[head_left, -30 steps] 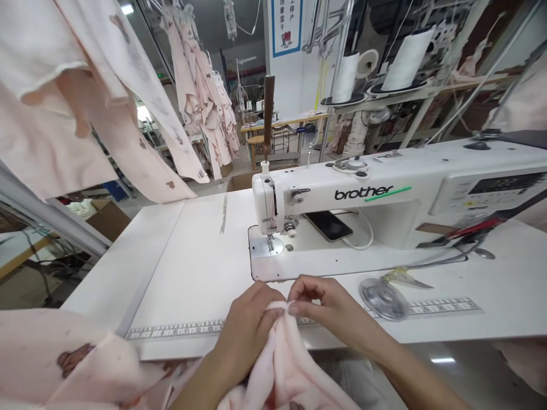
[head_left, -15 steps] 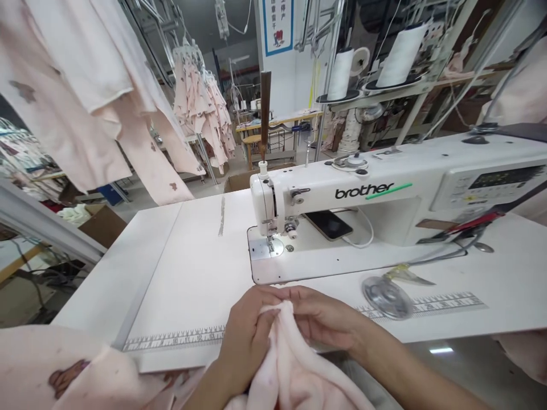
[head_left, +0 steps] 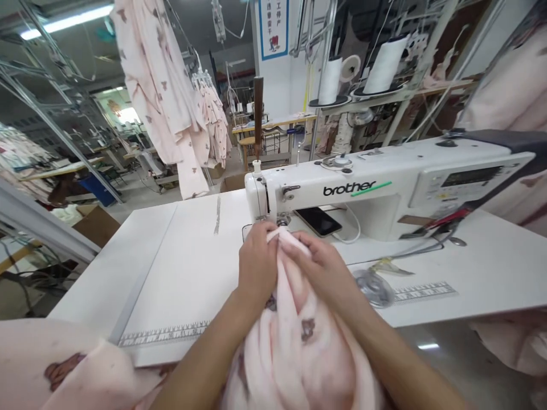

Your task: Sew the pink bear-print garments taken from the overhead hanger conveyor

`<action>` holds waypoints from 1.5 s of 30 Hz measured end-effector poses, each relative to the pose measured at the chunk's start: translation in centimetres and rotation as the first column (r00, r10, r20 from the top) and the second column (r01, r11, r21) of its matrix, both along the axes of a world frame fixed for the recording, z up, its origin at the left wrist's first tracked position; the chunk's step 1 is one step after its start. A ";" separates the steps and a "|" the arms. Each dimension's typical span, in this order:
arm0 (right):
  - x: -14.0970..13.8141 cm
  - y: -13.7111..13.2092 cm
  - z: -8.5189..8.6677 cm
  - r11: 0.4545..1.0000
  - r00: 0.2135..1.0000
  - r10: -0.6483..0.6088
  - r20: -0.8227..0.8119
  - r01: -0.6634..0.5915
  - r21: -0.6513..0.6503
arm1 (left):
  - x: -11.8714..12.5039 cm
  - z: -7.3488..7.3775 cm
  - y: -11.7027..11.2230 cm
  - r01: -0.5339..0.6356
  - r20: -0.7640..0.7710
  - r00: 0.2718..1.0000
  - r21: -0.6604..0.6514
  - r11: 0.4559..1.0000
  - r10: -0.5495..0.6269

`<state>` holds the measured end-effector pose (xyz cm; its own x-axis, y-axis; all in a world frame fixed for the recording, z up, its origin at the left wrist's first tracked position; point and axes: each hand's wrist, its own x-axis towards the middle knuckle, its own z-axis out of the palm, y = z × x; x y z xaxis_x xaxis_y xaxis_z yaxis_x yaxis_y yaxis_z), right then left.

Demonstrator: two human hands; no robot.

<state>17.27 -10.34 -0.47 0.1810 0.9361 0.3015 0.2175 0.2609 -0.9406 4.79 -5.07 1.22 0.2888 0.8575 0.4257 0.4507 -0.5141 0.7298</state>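
A pale pink garment [head_left: 307, 353] with small brown bear prints hangs in folds from both hands toward my lap. My left hand [head_left: 258, 256] pinches its gathered upper edge from the left. On the other side, my right hand [head_left: 318, 262] grips the same edge, with its fingers curled over the cloth. Both hands are right in front of the needle end of a white Brother sewing machine [head_left: 363, 188]. The needle and the presser foot are hidden behind the hands and cloth.
A phone [head_left: 318, 221] with a white cable lies under the machine arm. On the right stand a clear round dish [head_left: 374, 288] and a ruler strip [head_left: 425, 291]. More pink cloth [head_left: 85, 364] lies at lower left. Pink garments [head_left: 158, 85] hang behind the table [head_left: 192, 267].
Both hands have moved forward and up from the table's front edge to the machine's needle area, carrying the garment. The hanging garments at left have swung away, and the view has shifted slightly.
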 end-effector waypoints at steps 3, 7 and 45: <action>1.7 0.7 -0.3 0.981 0.977 0.183 0.113 -0.189 0.042 | -0.9 -0.5 -0.7 0.142 0.191 0.978 -0.304 0.942 -0.086; 1.2 0.1 -2.2 0.950 0.939 0.296 0.177 -0.308 0.046 | -4.1 -1.5 -1.8 0.328 0.285 0.941 -0.624 0.710 -0.184; 1.3 10.9 -5.6 0.854 0.786 0.001 0.618 0.321 -0.409 | -0.2 -5.6 10.2 -0.106 -0.531 0.839 -0.366 0.925 -0.114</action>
